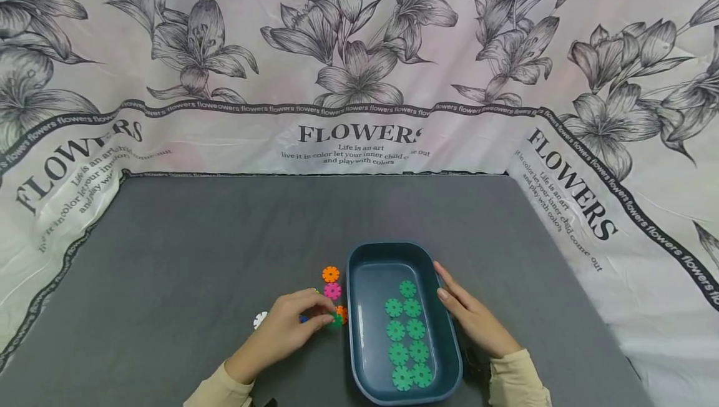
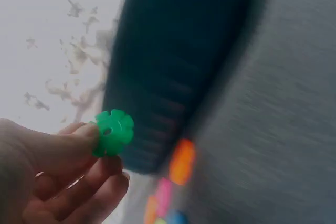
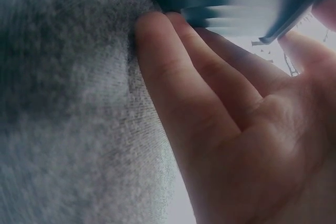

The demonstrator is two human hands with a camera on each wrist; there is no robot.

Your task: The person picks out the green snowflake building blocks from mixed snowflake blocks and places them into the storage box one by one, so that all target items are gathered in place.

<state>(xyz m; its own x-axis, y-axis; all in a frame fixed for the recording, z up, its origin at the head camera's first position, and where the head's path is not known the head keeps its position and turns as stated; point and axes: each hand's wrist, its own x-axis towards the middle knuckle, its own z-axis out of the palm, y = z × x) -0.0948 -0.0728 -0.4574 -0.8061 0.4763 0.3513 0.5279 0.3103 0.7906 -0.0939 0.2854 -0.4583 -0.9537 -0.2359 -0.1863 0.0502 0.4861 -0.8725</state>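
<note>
A blue rectangular tray (image 1: 367, 307) holds several green notched plastic discs (image 1: 396, 330), lying in two rough columns. Left of the tray, my left hand (image 1: 286, 323) pinches another green notched disc (image 2: 114, 132) between thumb and fingers. My right hand (image 1: 477, 319) is at the tray's right side, its fairly straight fingers (image 3: 178, 82) touching the outer wall and the thumb near the rim. Beside the left hand lie an orange disc (image 1: 330, 274), a pink disc (image 1: 332, 291) and a white disc (image 1: 259, 319). The left hand partly hides other discs.
A grey cloth (image 1: 224, 238) covers the work surface under the tray. White floral sheeting (image 1: 359, 145) printed with "FLOWERS" rises along the back and both sides. Another orange disc (image 1: 341, 314) lies close against the tray's left wall.
</note>
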